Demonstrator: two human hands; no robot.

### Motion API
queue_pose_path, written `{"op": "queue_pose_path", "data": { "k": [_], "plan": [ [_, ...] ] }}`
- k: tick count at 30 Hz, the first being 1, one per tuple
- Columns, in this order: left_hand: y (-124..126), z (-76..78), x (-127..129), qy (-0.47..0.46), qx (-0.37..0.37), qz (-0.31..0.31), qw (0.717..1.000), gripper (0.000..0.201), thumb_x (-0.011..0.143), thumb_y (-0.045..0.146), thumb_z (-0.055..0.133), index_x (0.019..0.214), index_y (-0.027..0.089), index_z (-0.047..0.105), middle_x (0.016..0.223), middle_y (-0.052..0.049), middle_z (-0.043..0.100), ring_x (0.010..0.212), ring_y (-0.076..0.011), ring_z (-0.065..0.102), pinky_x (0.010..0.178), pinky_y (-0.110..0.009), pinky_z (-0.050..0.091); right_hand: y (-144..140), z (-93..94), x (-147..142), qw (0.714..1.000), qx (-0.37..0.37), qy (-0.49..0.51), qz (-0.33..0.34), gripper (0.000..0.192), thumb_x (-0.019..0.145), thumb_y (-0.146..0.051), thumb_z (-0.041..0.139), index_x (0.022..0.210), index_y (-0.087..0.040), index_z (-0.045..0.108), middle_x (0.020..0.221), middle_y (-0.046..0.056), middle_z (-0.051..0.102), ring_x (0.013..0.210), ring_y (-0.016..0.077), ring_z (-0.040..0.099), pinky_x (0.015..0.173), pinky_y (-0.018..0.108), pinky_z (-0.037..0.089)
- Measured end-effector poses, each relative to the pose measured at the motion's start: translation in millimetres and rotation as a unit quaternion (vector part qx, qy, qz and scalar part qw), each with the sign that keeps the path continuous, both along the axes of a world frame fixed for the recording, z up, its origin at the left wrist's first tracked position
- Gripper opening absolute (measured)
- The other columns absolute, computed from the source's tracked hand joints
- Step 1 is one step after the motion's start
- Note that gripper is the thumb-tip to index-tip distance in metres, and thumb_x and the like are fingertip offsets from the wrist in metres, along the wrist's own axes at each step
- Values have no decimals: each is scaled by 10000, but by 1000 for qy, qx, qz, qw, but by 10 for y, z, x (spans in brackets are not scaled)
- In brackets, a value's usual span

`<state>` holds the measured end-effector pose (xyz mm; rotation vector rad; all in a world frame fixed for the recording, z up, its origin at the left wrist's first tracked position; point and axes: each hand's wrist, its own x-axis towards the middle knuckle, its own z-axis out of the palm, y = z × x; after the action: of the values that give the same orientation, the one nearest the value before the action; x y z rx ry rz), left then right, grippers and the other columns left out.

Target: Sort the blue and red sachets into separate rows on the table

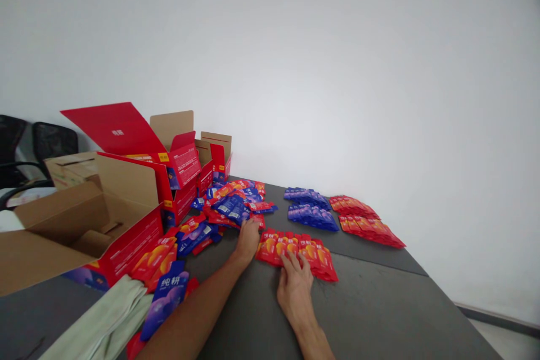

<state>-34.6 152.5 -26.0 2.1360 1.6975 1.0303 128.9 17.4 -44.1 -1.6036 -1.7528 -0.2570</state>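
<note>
My right hand (296,287) rests its spread fingers on the near edge of a row of overlapping red packets (314,252) with orange fruit printed on them. At the right edge of a mixed heap of red and blue packets (232,206), my left hand (248,241) has its fingers curled onto a red packet (258,219); its fingertips are partly hidden. Farther back lie two overlapping rows of blue packets (312,216). Beside them on the right are two similar rows of red packets (371,229).
Several red cartons with raised flaps stand at the left, the nearest an open carton (135,244). Loose packets lie before them, among them a blue packet (166,298) near a pale green cloth (105,320). Black chairs (54,140) stand behind; a white wall (337,67) borders the dark table (379,304).
</note>
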Motion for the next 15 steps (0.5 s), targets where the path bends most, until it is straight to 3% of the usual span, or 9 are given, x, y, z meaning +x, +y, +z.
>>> {"op": "queue_pose_path", "data": {
  "k": [6,9,11,13,15],
  "plan": [
    [-236,164,-104,-126,31,108,986,366,933,187,355,1026,135,705,1047,-126,712,988,-206,638,888,-308,444,11,27,-35,999,23,44,15,356,863,-176,458,1113,-230,706,1216,92,656,1171,316,482,956,486,401],
    [-435,248,-139,-272,20,126,954,288,896,236,468,1001,155,724,1009,-112,731,964,-221,662,868,-316,471,0,84,-55,996,34,79,25,336,881,-200,444,1066,-211,725,1164,106,679,1129,308,509,965,489,402],
    [-587,287,-101,-456,-20,95,885,219,846,228,561,968,165,731,947,-87,738,891,-209,680,854,-327,500,-24,139,-62,993,20,108,51,333,901,-241,443,1083,-197,718,1152,110,682,1098,291,531,976,471,409],
    [-740,317,-20,-624,-65,36,778,148,815,161,609,911,146,721,942,-87,729,871,-180,684,874,-328,523,-57,195,-65,986,-2,152,72,346,917,-306,451,1127,-183,697,1148,117,678,1080,278,548,980,447,420],
    [-882,344,81,-713,-111,-3,692,115,790,61,605,811,127,697,884,-85,716,854,-162,684,891,-325,538,-88,247,-66,974,-23,210,80,392,921,-384,459,1174,-172,671,1159,127,667,1095,277,555,987,431,421]
  ]
}}
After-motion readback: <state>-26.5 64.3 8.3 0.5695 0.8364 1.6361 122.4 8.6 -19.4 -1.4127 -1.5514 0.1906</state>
